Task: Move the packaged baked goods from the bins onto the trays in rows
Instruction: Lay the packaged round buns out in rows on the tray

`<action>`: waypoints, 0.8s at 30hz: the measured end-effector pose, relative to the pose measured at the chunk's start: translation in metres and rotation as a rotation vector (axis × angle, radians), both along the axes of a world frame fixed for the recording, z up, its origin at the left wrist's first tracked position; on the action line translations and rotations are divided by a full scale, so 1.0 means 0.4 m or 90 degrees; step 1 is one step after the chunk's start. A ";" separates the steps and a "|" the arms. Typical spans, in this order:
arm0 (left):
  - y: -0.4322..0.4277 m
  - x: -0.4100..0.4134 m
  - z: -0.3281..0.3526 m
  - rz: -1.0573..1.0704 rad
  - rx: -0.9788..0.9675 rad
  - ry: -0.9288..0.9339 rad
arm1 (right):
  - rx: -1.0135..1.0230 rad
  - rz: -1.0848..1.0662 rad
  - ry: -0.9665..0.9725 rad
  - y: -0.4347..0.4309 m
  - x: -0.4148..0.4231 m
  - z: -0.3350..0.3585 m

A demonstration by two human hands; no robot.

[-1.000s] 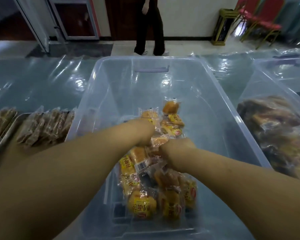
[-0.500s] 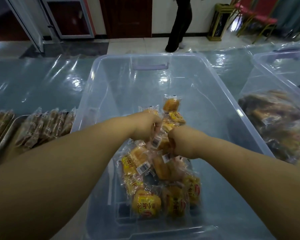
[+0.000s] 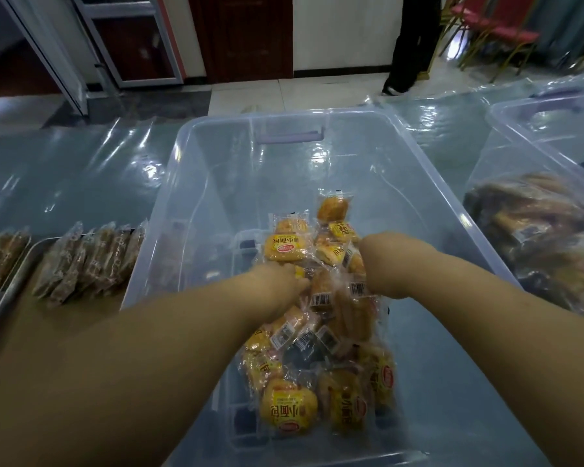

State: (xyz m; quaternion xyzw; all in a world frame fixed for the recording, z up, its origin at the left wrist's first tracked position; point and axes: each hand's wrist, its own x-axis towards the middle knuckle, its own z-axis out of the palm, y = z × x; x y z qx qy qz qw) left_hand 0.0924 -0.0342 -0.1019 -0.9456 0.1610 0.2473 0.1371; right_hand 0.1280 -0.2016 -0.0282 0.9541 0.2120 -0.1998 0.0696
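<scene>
Inside clear bin (image 3: 405,197), left hand (image 3: 277,285) and right hand (image 3: 383,264): fingers curled, gripping bun packets (image 3: 321,291).

We see a plastic-covered worktop (image 3: 81,170), a person in black trousers (image 3: 410,42) beyond it, red chairs (image 3: 516,37) right, dark door (image 3: 246,35).

Beyond my fingers (image 3: 295,281) and to their right, the floor of the clear bin (image 3: 164,197) lies open up to its walls; packaged buns (image 3: 285,411) crowd round and beneath them. To their left the bin wall stands before the tray (image 3: 4,298) of packets (image 3: 91,261), and rightward a second bin (image 3: 520,136) flanks it.
</scene>
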 end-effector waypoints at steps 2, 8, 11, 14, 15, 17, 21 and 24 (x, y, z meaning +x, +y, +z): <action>-0.005 0.011 0.009 -0.026 0.029 -0.012 | -0.005 -0.010 0.002 0.000 0.003 0.004; 0.030 0.100 0.120 0.165 -0.120 -0.064 | 0.012 -0.045 0.007 -0.005 0.014 0.027; 0.062 0.150 0.146 0.243 -0.074 -0.011 | 0.018 -0.049 0.001 -0.006 0.017 0.032; 0.062 0.186 0.128 0.237 -0.030 0.006 | 0.014 -0.051 0.005 -0.001 0.019 0.030; 0.060 0.194 0.116 0.239 -0.039 0.016 | 0.011 -0.050 0.009 0.001 0.018 0.030; 0.057 0.201 0.089 0.265 -0.092 0.058 | 0.003 -0.048 0.018 0.004 0.018 0.029; 0.049 0.197 0.057 0.321 -0.137 0.108 | -0.004 -0.048 0.030 0.009 0.020 0.027; 0.037 0.189 0.072 0.262 -0.063 0.072 | 0.022 -0.049 0.020 0.012 0.020 0.028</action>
